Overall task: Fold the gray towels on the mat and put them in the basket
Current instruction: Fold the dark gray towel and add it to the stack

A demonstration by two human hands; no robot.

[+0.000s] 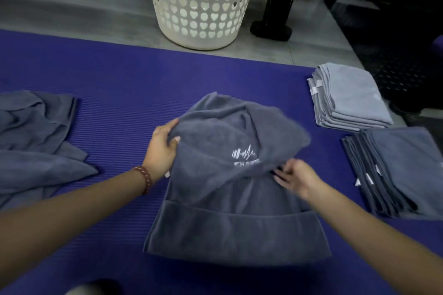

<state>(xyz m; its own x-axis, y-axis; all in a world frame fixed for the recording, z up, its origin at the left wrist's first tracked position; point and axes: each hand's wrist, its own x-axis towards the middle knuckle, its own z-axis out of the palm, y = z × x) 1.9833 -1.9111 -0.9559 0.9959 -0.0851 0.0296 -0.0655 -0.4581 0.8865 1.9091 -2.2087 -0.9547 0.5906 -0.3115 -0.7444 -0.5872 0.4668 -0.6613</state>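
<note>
- The towel lies mid-frame on the purple mat. Its near part is flat and its far part is lifted into a loose, uneven hump. Lay the hump down as it is and the fold likely lands crooked, bunched around the white logo.
- You hold the raised flap with the left side farther up the frame than the right, so one corner may drop first and drag the layers beneath out of line.
- Nothing pins the flat band near the bottom of the frame, so a strong pull could slide the whole towel across the mat.
- The dark folded stack at the right edge sits near your right forearm, and a wide sweep could knock its top layers askew.
- The basket stands off the mat at upper centre, well apart from the towel, so a slack fold may fall open on the way there.
- Your left hand is clamped on the flap's left edge, thumb on top.
- Your right hand is at the flap's right edge, fingers partly bent. Blur hides whether it pinches the cloth or only touches it.
</note>
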